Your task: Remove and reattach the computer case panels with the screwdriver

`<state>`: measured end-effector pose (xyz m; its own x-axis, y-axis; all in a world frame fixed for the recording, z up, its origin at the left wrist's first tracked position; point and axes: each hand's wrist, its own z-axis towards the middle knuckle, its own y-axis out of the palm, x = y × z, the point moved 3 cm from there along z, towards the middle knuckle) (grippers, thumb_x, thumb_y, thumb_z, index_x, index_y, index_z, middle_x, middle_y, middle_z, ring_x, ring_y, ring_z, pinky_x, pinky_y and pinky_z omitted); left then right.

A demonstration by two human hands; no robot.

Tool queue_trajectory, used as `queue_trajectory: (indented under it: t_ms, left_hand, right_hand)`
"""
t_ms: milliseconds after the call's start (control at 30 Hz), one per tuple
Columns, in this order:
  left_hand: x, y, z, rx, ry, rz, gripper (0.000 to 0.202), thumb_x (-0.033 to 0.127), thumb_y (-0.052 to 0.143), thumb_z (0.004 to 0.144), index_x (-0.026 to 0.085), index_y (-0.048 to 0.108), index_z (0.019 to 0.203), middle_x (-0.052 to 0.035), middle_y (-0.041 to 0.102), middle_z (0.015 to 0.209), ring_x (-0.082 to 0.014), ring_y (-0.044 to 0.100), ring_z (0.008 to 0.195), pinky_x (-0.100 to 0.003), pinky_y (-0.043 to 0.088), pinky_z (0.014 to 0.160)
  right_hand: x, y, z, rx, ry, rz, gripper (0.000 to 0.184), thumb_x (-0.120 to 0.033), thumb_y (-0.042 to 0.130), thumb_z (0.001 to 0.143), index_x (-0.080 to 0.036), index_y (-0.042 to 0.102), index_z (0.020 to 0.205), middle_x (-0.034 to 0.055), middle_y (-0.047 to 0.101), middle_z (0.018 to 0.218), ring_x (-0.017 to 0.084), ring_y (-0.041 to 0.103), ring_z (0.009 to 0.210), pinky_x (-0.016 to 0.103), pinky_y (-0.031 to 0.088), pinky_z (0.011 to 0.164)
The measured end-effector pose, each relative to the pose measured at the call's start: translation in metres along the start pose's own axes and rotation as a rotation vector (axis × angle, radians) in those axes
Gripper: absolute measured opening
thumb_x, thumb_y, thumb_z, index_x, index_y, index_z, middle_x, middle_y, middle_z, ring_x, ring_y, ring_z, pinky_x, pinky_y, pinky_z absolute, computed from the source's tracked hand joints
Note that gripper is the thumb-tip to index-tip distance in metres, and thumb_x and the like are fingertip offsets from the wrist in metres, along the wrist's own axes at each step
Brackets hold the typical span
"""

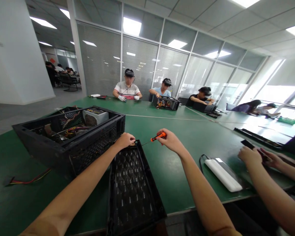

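Observation:
My right hand [169, 140] is closed around an orange and black screwdriver [158, 136]. Its thin shaft points left, toward the far end of a black computer front panel [132, 183] that lies in front of me. At that far end my left hand [125, 141] has its fingers closed by a small part [133, 144]; the fingers hide most of it, so I cannot make it out. Left of the panel, an opened black computer case [93, 147] lies on its side, with a grey power supply [95, 117] and loose cables inside.
A white power bank [223, 174] with a black cable lies right of my right forearm. Beside it, a neighbour's hands [252, 155] hold a dark part. A cable [29, 180] trails from the case across the green table [186, 131]. Across it, several people handle computer parts.

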<state>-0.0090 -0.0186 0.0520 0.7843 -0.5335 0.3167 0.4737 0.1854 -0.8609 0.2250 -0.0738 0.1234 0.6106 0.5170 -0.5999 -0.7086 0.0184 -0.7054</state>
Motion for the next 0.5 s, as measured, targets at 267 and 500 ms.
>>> queue_trajectory:
  t_ms: [267,500]
  left_hand:
    - [-0.018,0.027,0.012,-0.083,0.085,-0.045,0.022,0.024,0.050,0.075,0.019,0.068,0.086,-0.0038,0.069,0.083,-0.0145,0.060,0.073,-0.021,0.040,0.067]
    - [-0.023,0.041,0.019,-0.100,0.147,0.002,0.020,0.024,0.049,0.076,0.017,0.067,0.082,-0.0049,0.067,0.078,-0.0152,0.059,0.071,-0.023,0.040,0.067]
  right_hand:
    - [0.010,0.027,0.082,0.168,-0.087,0.144,0.033,-0.028,0.055,0.069,-0.015,0.047,0.098,0.0010,0.058,0.081,0.010,0.052,0.064,0.023,0.043,0.063]
    - [0.004,0.058,0.098,0.117,-0.202,0.040,0.033,-0.029,0.050,0.074,-0.014,0.050,0.104,-0.0026,0.052,0.070,0.008,0.044,0.057,0.020,0.038,0.057]
